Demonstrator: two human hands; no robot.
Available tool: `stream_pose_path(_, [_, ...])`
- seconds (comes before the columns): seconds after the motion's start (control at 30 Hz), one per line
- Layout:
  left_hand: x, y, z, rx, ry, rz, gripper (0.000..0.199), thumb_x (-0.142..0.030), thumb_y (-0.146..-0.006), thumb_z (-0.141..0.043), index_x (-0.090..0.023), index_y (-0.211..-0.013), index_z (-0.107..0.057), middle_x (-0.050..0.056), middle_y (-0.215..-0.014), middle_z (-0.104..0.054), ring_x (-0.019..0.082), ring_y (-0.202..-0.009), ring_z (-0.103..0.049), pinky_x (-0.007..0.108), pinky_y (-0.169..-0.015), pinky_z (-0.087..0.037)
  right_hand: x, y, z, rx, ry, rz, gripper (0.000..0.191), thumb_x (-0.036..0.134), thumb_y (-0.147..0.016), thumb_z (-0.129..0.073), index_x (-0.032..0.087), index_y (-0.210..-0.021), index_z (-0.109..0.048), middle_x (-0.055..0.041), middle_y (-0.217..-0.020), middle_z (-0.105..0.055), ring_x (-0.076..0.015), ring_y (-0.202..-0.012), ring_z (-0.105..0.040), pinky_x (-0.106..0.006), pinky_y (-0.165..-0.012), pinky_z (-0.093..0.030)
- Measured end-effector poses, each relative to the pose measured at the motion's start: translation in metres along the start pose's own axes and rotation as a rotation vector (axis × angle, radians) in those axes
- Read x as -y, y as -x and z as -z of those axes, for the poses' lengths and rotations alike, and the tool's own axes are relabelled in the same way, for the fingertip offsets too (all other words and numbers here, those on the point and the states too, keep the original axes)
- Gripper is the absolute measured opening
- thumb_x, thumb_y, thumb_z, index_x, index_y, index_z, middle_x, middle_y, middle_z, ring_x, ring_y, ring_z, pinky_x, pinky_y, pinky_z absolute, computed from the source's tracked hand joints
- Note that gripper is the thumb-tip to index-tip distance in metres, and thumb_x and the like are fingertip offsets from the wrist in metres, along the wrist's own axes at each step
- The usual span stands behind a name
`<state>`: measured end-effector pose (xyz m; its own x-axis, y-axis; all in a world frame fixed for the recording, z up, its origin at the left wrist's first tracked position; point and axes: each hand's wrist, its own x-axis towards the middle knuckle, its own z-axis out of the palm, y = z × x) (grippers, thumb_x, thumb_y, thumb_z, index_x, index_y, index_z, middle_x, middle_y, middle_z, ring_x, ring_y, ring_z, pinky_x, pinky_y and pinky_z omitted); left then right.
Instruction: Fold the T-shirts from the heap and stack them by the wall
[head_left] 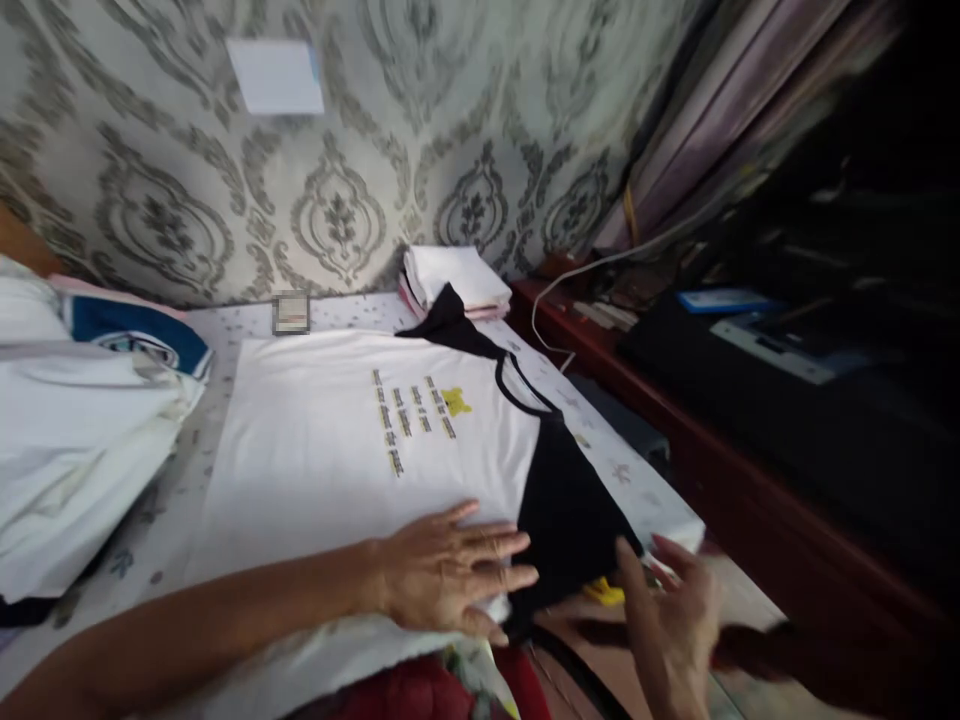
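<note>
A white T-shirt [315, 430] with black sleeves, a black collar and a small printed text lies spread out, its neck toward the right. My left hand [457, 570] rests flat on the shirt beside the near black sleeve [574, 510], fingers spread. Close to that sleeve's outer end is my right hand [671, 610], thumb and fingers apart with nothing visible between them. Whether it touches the cloth, I cannot tell. The far sleeve [448, 315] is bunched up toward the wall.
A folded stack of white and pink clothes [457, 280] sits against the wall. On the left is a heap of clothes [90, 430]. A dark red wooden cabinet [720, 500] stands at the right, with a white cable [585, 268] hanging by it. Something yellow [604, 592] shows below the sleeve.
</note>
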<state>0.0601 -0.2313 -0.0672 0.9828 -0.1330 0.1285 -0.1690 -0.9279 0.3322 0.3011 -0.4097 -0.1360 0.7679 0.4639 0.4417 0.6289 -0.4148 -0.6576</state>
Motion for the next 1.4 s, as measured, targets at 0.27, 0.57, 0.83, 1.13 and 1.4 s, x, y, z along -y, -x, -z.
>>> stream_pose_path(0.27, [0.065,0.028,0.019,-0.097,-0.029,0.453,0.073,-0.063,-0.100,-0.029,-0.021,-0.160,-0.024,0.012,-0.166,-0.025,0.023,-0.156,-0.018,0.049,-0.127,-0.008,0.076,-0.071,-0.055,0.366,-0.032,0.623,0.033,0.045,-0.096,-0.048,0.023,-0.108,-0.070,-0.0131,-0.122,-0.068,-0.0300,-0.110,-0.064,-0.049,-0.096,-0.053])
stream_pose_path(0.57, [0.174,0.116,0.066,-0.167,-0.230,1.146,0.060,-0.050,-0.104,-0.025,-0.021,-0.156,-0.035,0.010,-0.166,-0.027,0.024,-0.155,-0.022,0.052,-0.124,-0.019,0.185,-0.152,-0.209,0.745,0.014,0.810,0.033,0.024,-0.094,-0.050,0.017,-0.123,-0.065,-0.0141,-0.133,-0.062,-0.0259,-0.125,-0.058,-0.042,-0.108,-0.046])
stream_pose_path(0.83, [0.209,0.128,0.074,-0.216,-0.396,1.263,0.052,-0.041,-0.104,-0.029,-0.021,-0.151,-0.042,0.015,-0.162,-0.036,0.030,-0.152,-0.030,0.060,-0.118,-0.028,0.224,-0.245,-0.244,0.446,0.330,0.707,0.062,0.006,-0.088,-0.046,0.025,-0.146,-0.048,-0.0161,-0.155,-0.035,-0.0296,-0.116,-0.060,-0.036,-0.082,-0.053])
stream_pose_path(1.13, [0.237,0.020,0.059,-0.133,-0.257,0.703,0.054,-0.049,-0.105,-0.028,-0.027,-0.152,-0.040,0.005,-0.165,-0.032,0.020,-0.154,-0.024,0.044,-0.124,-0.022,0.236,-0.283,-0.262,0.364,0.248,0.653,0.029,0.015,-0.090,-0.045,0.018,-0.110,-0.065,-0.0138,-0.115,-0.059,-0.0246,-0.086,-0.061,-0.035,-0.074,-0.046])
stream_pose_path(1.4, [0.273,-0.003,0.074,-0.162,-0.282,0.866,0.052,-0.045,-0.105,-0.028,-0.026,-0.152,-0.040,0.008,-0.164,-0.034,0.025,-0.153,-0.027,0.054,-0.122,-0.024,0.239,-0.298,-0.286,0.295,-0.134,0.562,0.030,0.007,-0.076,-0.045,0.017,-0.096,-0.065,-0.0125,-0.097,-0.065,-0.0263,-0.088,-0.060,-0.039,-0.085,-0.049])
